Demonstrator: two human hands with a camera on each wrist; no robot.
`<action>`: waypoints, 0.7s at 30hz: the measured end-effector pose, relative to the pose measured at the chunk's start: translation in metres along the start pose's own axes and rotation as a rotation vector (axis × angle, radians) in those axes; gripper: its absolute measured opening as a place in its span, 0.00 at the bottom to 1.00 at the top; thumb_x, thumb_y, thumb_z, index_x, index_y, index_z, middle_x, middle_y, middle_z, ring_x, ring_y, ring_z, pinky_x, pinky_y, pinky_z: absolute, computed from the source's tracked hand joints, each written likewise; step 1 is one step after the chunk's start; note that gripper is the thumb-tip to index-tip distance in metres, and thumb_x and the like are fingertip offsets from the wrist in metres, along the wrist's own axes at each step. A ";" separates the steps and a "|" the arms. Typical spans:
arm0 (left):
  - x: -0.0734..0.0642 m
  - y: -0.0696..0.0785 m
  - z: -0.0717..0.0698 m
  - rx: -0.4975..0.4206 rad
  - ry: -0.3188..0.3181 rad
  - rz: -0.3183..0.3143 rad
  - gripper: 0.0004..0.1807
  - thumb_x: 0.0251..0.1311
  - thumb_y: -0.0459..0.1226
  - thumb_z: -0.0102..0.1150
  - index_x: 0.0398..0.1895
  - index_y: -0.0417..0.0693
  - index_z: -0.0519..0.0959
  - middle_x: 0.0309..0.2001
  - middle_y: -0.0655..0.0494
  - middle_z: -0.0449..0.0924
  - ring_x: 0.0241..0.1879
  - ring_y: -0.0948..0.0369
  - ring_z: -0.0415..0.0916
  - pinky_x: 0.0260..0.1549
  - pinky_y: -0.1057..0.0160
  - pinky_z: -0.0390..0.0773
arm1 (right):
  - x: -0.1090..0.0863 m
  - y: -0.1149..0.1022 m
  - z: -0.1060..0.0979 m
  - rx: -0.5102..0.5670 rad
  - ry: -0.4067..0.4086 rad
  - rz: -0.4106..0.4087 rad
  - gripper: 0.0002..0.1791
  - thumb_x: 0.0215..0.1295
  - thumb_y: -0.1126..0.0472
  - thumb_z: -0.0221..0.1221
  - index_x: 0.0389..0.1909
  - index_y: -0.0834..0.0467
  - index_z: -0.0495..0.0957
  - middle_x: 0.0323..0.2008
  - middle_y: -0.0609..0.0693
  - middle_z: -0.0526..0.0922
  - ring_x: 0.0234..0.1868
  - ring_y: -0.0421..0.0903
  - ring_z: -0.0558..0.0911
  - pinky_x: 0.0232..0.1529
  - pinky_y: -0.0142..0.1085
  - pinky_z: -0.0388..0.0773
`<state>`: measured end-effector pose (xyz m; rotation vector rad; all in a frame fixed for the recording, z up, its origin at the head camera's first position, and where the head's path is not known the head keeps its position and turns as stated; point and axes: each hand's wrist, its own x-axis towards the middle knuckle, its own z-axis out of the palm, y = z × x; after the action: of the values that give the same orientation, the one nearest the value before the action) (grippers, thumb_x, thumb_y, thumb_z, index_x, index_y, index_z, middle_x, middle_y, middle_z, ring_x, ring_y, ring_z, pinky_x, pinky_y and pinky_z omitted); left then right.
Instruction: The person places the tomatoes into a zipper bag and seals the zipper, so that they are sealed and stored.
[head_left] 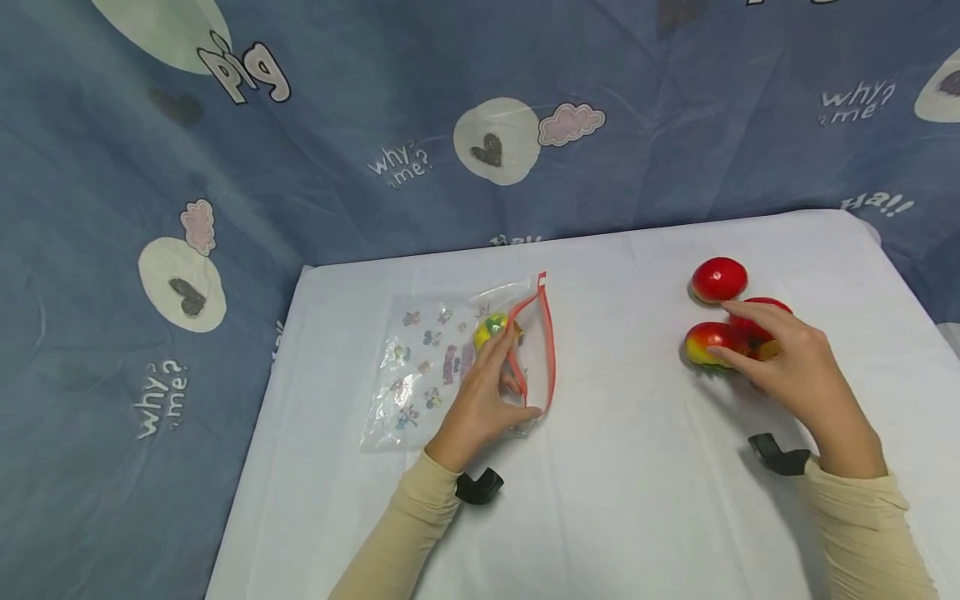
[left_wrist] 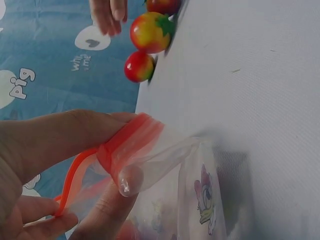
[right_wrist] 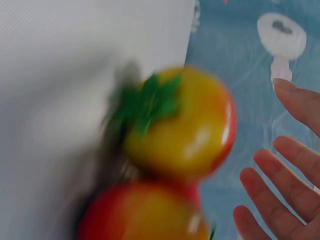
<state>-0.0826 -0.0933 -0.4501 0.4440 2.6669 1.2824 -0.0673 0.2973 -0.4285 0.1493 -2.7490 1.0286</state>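
Observation:
A clear zip bag (head_left: 412, 367) with small cartoon prints lies on the white table, its red-edged mouth spread apart and facing right. My left hand (head_left: 476, 408) grips that mouth; in the left wrist view the thumb and fingers hold the red zip strip (left_wrist: 132, 140). A yellow-green and red tomato (head_left: 489, 329) is inside the bag, partly covered by the fingers. My right hand (head_left: 798, 358) is over a cluster of tomatoes, fingers spread around a red-yellow tomato (head_left: 708, 343). In the right wrist view the fingers are apart from a green-leaved tomato (right_wrist: 185, 130).
Behind the cluster sits a red tomato (head_left: 718, 279), and another red tomato (head_left: 761, 303) is partly hidden by my right hand. A blue printed cloth (head_left: 420, 67) hangs behind the white table (head_left: 615, 500). Black wrist mounts (head_left: 480, 487) stick out from both wrists.

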 end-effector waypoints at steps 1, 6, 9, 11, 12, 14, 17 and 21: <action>0.000 0.000 0.000 -0.001 0.000 0.004 0.66 0.39 0.33 0.86 0.83 0.50 0.54 0.78 0.55 0.59 0.40 0.64 0.77 0.47 0.56 0.86 | -0.004 0.004 -0.005 -0.007 -0.006 0.035 0.38 0.52 0.64 0.78 0.66 0.56 0.78 0.62 0.63 0.80 0.61 0.61 0.75 0.51 0.02 0.51; 0.002 -0.001 -0.002 -0.015 -0.006 -0.014 0.67 0.40 0.33 0.86 0.84 0.51 0.52 0.76 0.55 0.62 0.41 0.60 0.78 0.49 0.55 0.85 | -0.023 0.026 -0.020 -0.063 -0.006 0.204 0.39 0.60 0.58 0.74 0.72 0.57 0.72 0.68 0.68 0.74 0.69 0.70 0.69 0.79 0.41 0.66; 0.002 -0.001 -0.003 -0.039 -0.014 -0.031 0.68 0.41 0.33 0.85 0.84 0.53 0.51 0.75 0.55 0.61 0.42 0.57 0.80 0.50 0.53 0.85 | -0.031 0.038 -0.025 -0.111 -0.015 0.314 0.42 0.65 0.52 0.71 0.76 0.58 0.66 0.73 0.70 0.67 0.74 0.73 0.62 0.69 0.76 0.58; 0.002 -0.001 -0.003 -0.051 -0.014 -0.030 0.68 0.41 0.33 0.85 0.84 0.52 0.51 0.75 0.54 0.62 0.41 0.55 0.80 0.49 0.53 0.85 | -0.036 0.046 -0.027 -0.136 -0.014 0.369 0.44 0.66 0.49 0.70 0.78 0.58 0.63 0.75 0.70 0.64 0.74 0.74 0.61 0.68 0.78 0.58; 0.002 -0.001 -0.003 -0.054 -0.013 -0.026 0.67 0.41 0.33 0.85 0.84 0.52 0.51 0.75 0.54 0.62 0.41 0.55 0.80 0.48 0.52 0.85 | -0.038 0.049 -0.028 -0.146 -0.013 0.388 0.45 0.66 0.48 0.70 0.78 0.58 0.62 0.75 0.70 0.63 0.73 0.74 0.61 0.66 0.78 0.60; 0.002 -0.001 -0.003 -0.054 -0.011 -0.026 0.68 0.41 0.32 0.85 0.84 0.52 0.51 0.75 0.54 0.61 0.41 0.55 0.81 0.48 0.53 0.85 | -0.041 0.055 -0.030 -0.147 -0.023 0.422 0.46 0.66 0.47 0.69 0.78 0.59 0.61 0.76 0.71 0.62 0.69 0.75 0.63 0.64 0.78 0.63; 0.002 -0.001 -0.003 -0.051 -0.004 -0.019 0.68 0.40 0.32 0.85 0.84 0.51 0.50 0.75 0.53 0.61 0.41 0.55 0.80 0.48 0.53 0.85 | -0.045 0.061 -0.030 -0.123 -0.057 0.451 0.46 0.67 0.46 0.68 0.78 0.62 0.60 0.74 0.73 0.62 0.64 0.75 0.66 0.58 0.76 0.69; 0.001 -0.001 -0.003 -0.062 0.001 -0.029 0.69 0.40 0.32 0.85 0.84 0.53 0.50 0.75 0.54 0.61 0.40 0.56 0.81 0.49 0.54 0.85 | -0.048 0.068 -0.028 -0.079 -0.082 0.450 0.47 0.66 0.46 0.69 0.77 0.64 0.61 0.71 0.75 0.66 0.61 0.74 0.71 0.52 0.38 0.87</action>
<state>-0.0842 -0.0957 -0.4495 0.3955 2.6161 1.3537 -0.0271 0.3685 -0.4618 -0.4701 -2.9645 1.0240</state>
